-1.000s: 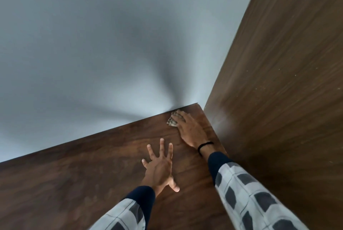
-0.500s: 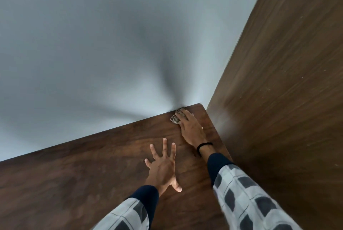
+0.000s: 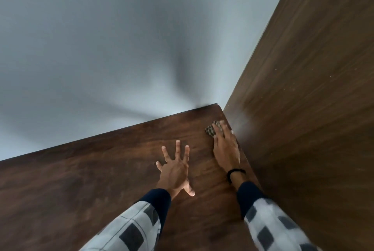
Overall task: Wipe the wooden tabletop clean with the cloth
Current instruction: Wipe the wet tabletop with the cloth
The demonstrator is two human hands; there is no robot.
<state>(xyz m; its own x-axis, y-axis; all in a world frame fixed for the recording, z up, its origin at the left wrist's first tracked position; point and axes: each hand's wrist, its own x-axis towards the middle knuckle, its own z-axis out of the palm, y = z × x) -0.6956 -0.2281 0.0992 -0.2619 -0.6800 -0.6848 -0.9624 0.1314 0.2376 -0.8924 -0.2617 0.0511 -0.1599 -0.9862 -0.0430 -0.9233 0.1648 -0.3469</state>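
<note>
Pressing cloth (image 3: 211,130) flat-fingered, right hand (image 3: 225,149) now nearer side panel (image 3: 303,109); left hand (image 3: 175,171) still splayed.

We see a plain indoor room, home or office unclear: a dark wood-grain worktop (image 3: 81,190) butts a grey wall (image 3: 101,48) at 12 o'clock, a matching wooden panel (image 3: 313,88) at 3 o'clock.

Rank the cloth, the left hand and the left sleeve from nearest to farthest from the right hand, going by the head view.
1. cloth, pressed under the fingers of the right hand, in contact.
2. left hand, spread open, to the left.
3. left sleeve, lower left, closest to the camera.
</note>
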